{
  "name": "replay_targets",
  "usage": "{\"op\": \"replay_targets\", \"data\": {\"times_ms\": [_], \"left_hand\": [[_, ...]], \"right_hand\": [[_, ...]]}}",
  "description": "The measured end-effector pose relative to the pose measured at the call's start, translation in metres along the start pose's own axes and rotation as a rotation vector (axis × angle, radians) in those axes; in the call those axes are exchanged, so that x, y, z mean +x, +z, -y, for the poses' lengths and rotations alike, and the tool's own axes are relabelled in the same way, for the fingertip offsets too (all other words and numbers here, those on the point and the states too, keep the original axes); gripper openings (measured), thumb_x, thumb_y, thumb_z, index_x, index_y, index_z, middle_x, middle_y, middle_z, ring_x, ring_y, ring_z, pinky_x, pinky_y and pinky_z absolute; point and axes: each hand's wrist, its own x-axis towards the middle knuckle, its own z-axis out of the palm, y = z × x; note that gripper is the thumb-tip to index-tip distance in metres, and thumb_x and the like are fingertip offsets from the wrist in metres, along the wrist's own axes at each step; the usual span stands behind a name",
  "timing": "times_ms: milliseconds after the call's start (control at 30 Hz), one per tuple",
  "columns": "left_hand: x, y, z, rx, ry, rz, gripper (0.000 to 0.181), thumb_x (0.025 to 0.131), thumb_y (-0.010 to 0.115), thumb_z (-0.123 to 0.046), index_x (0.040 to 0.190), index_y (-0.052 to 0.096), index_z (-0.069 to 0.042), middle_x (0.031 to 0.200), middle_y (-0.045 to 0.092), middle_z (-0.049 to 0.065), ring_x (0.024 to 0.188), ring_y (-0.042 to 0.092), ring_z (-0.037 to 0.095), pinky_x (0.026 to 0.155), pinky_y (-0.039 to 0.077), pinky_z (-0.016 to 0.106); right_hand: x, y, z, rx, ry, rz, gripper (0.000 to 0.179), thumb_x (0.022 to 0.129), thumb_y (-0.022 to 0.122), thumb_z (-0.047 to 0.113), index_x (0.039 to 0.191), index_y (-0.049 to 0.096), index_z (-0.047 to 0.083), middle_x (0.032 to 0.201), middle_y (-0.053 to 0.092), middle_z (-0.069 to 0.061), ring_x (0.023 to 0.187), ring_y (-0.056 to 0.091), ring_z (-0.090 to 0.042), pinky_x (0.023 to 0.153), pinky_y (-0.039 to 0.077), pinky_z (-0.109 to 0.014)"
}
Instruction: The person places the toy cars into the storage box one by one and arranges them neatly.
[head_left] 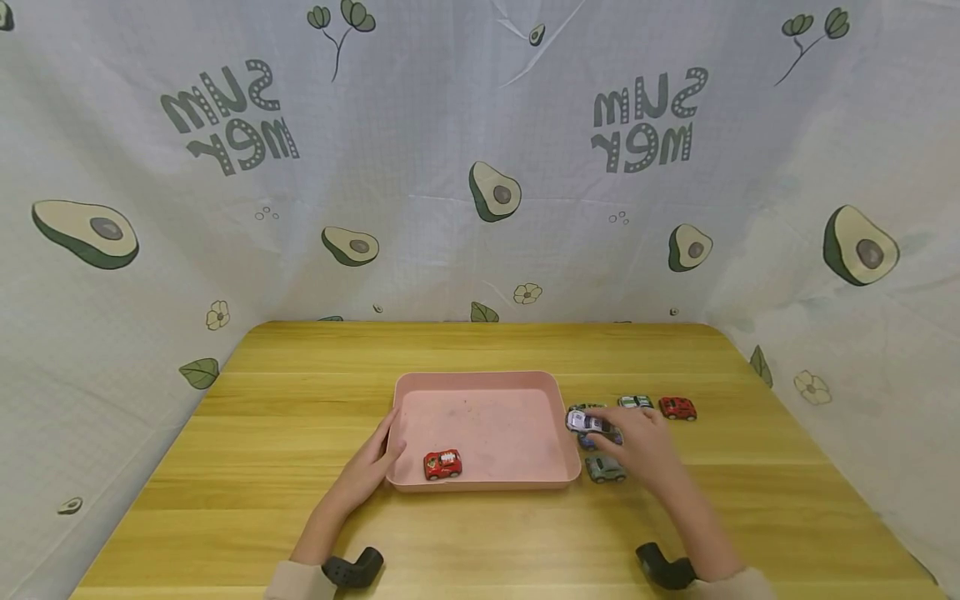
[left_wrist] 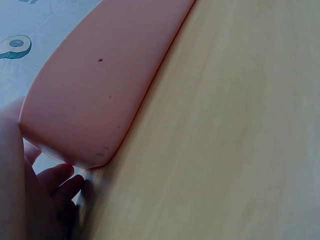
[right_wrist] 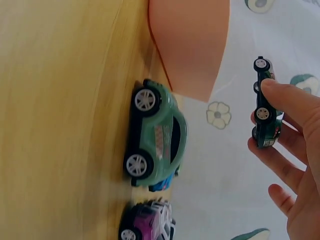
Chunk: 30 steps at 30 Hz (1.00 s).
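Note:
My right hand [head_left: 641, 437] pinches a small toy car [head_left: 579, 421] between thumb and fingers, up off the table just past the pink tray's right edge. From the right wrist view, that toy car [right_wrist: 261, 97] shows its dark underside and pale wheels. My left hand [head_left: 366, 468] grips the left side of the pink tray [head_left: 487, 485], the thumb over the rim and the fingers along the outer wall. One red toy car [head_left: 442, 464] sits inside the tray near its front left corner. Beneath my right hand stand a grey-green toy car [head_left: 605, 469] and a partly hidden blue one [head_left: 587, 442].
Beyond the right hand are a white-and-green toy car [head_left: 636, 402] and another red car [head_left: 678, 408]. A purple-and-white car [right_wrist: 150, 222] shows low in the right wrist view. A patterned cloth [head_left: 420, 150] hangs behind the wooden table [head_left: 300, 408].

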Motion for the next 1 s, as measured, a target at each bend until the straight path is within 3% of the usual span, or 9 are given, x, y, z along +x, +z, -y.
{"op": "replay_targets", "data": {"times_ms": [567, 733, 833, 1000], "left_hand": [[0.001, 0.001, -0.001, -0.004, -0.001, 0.0, 0.06, 0.095, 0.046, -0.026, 0.146, 0.018, -0.011, 0.151, 0.017, 0.017, 0.139, 0.016, 0.033, 0.113, 0.015, 0.052], [0.012, 0.005, 0.022, -0.008, 0.018, -0.017, 0.061, 0.094, 0.047, -0.032, 0.146, 0.019, -0.018, 0.151, 0.019, 0.014, 0.139, 0.017, 0.032, 0.112, 0.015, 0.052], [0.018, 0.007, 0.033, 0.003, 0.03, -0.027, 0.061, 0.093, 0.047, -0.036, 0.146, 0.019, -0.021, 0.152, 0.019, 0.012, 0.139, 0.017, 0.03, 0.112, 0.016, 0.052], [0.012, 0.004, 0.019, -0.022, 0.019, -0.016, 0.061, 0.094, 0.047, -0.029, 0.146, 0.019, -0.016, 0.151, 0.018, 0.015, 0.139, 0.016, 0.032, 0.112, 0.015, 0.052]], "right_hand": [[0.023, 0.024, 0.03, 0.05, -0.077, -0.007, 0.036, 0.075, 0.072, 0.028, 0.108, 0.067, 0.015, 0.101, 0.07, -0.002, 0.096, 0.063, -0.022, 0.088, 0.035, -0.051], [0.03, 0.029, 0.044, 0.049, -0.083, 0.032, 0.034, 0.075, 0.072, 0.03, 0.107, 0.067, 0.018, 0.101, 0.069, 0.001, 0.097, 0.062, -0.02, 0.09, 0.036, -0.051], [0.033, 0.032, 0.051, 0.045, -0.115, 0.016, 0.034, 0.075, 0.072, 0.029, 0.106, 0.067, 0.019, 0.1, 0.069, 0.002, 0.095, 0.062, -0.017, 0.091, 0.037, -0.051], [0.037, 0.04, 0.059, 0.05, -0.162, -0.009, 0.033, 0.074, 0.072, 0.03, 0.105, 0.066, 0.021, 0.099, 0.069, 0.004, 0.093, 0.062, -0.013, 0.091, 0.039, -0.047]]}}
